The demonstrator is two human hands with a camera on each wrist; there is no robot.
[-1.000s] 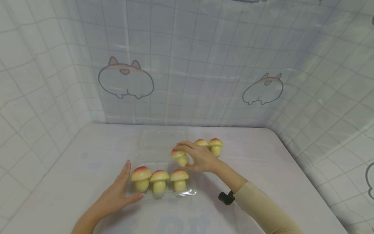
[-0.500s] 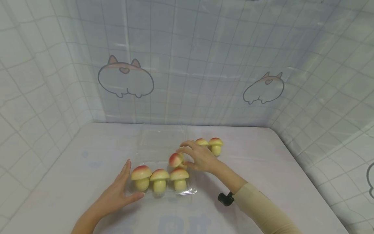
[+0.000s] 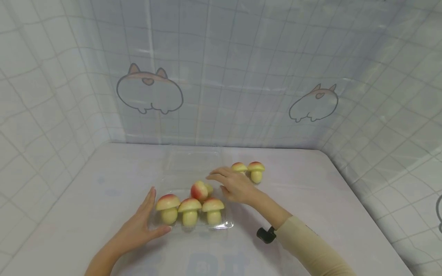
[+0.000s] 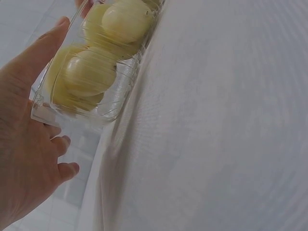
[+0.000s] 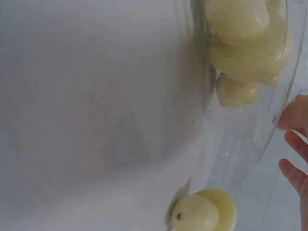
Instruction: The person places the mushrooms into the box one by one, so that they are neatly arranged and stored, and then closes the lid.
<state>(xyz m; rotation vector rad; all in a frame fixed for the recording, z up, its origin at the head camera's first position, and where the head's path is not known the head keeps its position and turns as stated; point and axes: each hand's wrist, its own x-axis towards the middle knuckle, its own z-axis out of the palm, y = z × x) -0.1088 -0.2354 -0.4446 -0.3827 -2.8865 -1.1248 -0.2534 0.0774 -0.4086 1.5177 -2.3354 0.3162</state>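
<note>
A clear plastic clamshell box (image 3: 226,225) lies opened out, holding toy mushrooms with red-and-yellow caps. Three of them, left (image 3: 168,209), middle (image 3: 189,211) and right (image 3: 213,211), line its front row. Behind these, another toy mushroom (image 3: 199,191) lies tipped over, cap to the left. My left hand (image 3: 138,230) spans the box's left end with straight, spread fingers; its thumb rests along the rim in the left wrist view. Just right of the tipped mushroom, my right hand (image 3: 236,186) hovers at the box's back right corner, fingers extended and holding nothing.
Two more mushrooms, one partly hidden by the right hand (image 3: 239,166) and one in full view (image 3: 256,171), stand beyond the box to the right. The clear lid (image 3: 193,161) lies flat toward the back wall (image 3: 224,96). A black device (image 3: 266,234) sits under the right wrist.
The mushroom pinched in my right hand has been let go; it tipped over and shifted left into the box's back row. My right fingers have straightened. The left hand stays in place.
</note>
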